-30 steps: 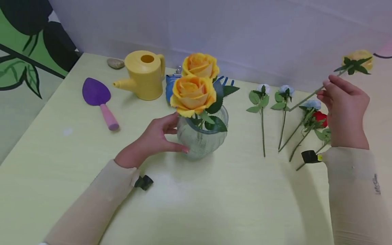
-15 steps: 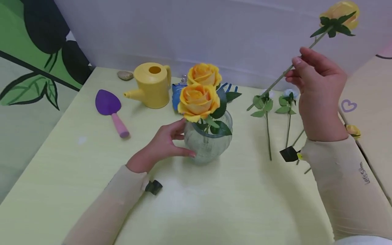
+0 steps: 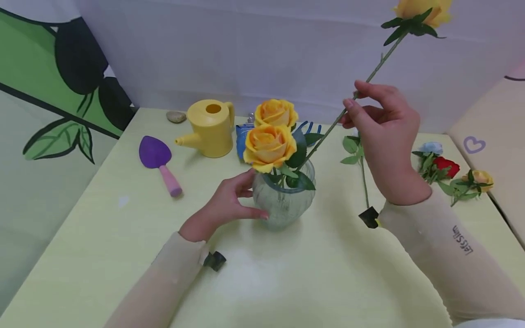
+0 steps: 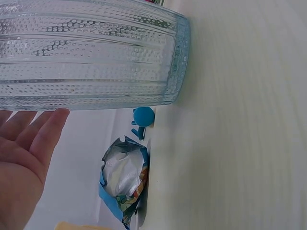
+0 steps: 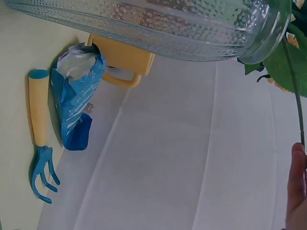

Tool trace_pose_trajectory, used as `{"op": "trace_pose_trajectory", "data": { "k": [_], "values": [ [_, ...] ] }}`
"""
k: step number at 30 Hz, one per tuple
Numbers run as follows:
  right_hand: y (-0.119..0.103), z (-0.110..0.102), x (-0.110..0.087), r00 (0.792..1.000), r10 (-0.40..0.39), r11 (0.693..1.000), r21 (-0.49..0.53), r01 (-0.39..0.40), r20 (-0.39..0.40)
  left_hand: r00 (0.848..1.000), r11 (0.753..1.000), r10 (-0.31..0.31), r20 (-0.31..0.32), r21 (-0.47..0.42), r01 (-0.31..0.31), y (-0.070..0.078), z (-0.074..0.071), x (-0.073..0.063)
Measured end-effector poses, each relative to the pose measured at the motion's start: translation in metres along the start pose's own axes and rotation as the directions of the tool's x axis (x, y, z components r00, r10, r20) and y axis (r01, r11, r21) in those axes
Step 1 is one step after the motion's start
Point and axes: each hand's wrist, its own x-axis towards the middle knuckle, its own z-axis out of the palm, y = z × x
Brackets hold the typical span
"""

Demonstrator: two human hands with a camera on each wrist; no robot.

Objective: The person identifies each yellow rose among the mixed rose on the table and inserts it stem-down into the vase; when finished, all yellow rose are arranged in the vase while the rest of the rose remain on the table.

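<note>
A round, ribbed glass vase point(image 3: 283, 207) stands upright on the table, holding two orange-yellow roses point(image 3: 270, 148) with dark green leaves. My left hand point(image 3: 227, 200) steadies its left side, thumb in front and fingers behind; in the left wrist view the fingertips touch the glass point(image 4: 96, 62). Between thumb and fingers my right hand point(image 3: 387, 132) pinches the stem of a paler yellow rose point(image 3: 424, 11), whose bloom is partly cut off by the top edge. This stem slants down to the left, its lower end at the vase's mouth among the leaves.
Left and behind are a yellow watering can point(image 3: 211, 130), a purple trowel point(image 3: 156, 152) and a stone point(image 3: 176, 117). A blue foil packet point(image 5: 79, 91) and hand rake point(image 5: 41, 124) lie behind the vase. Several flowers, including a red one point(image 3: 447, 167), lie right, partly hidden by my right arm.
My right hand has carried the yellow rose leftward from the right side, bringing its stem end to the vase mouth. My left hand keeps its place on the vase. The head view has shifted.
</note>
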Motion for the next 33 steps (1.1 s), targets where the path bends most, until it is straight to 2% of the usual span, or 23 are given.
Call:
{"op": "trace_pose_trajectory", "data": {
  "k": [7,16,18,21,28,30,33],
  "values": [
    [-0.007,0.000,0.000,0.982,-0.181,0.983,0.014,0.182,-0.051,1.000,1.000,0.003,-0.001,0.006,-0.003,0.000,0.000,0.000],
    [-0.004,-0.004,0.000,0.969,-0.225,0.973,0.017,0.228,-0.103,1.000,1.000,-0.013,-0.004,0.013,0.013,0.000,0.001,-0.002],
    [-0.002,-0.004,-0.002,0.967,-0.244,0.970,-0.015,0.243,-0.073,1.000,1.000,-0.013,-0.003,0.014,0.013,0.001,0.001,-0.002],
    [0.003,-0.001,-0.009,0.965,-0.262,0.962,-0.071,0.262,0.014,1.000,1.000,-0.022,-0.004,0.019,0.022,0.001,0.002,-0.002],
    [0.013,0.007,-0.033,0.939,-0.245,0.926,-0.229,0.301,0.242,1.000,1.000,-0.018,-0.007,0.013,0.018,0.003,0.003,-0.003],
    [0.016,0.008,-0.038,0.935,-0.220,0.930,-0.229,0.288,0.279,1.000,1.000,-0.015,-0.005,0.005,0.015,0.002,0.003,-0.003],
    [0.022,0.010,-0.043,0.942,-0.165,0.953,-0.198,0.228,0.291,1.000,1.000,-0.010,-0.009,0.009,0.010,0.001,0.002,-0.003]
  ]
}}
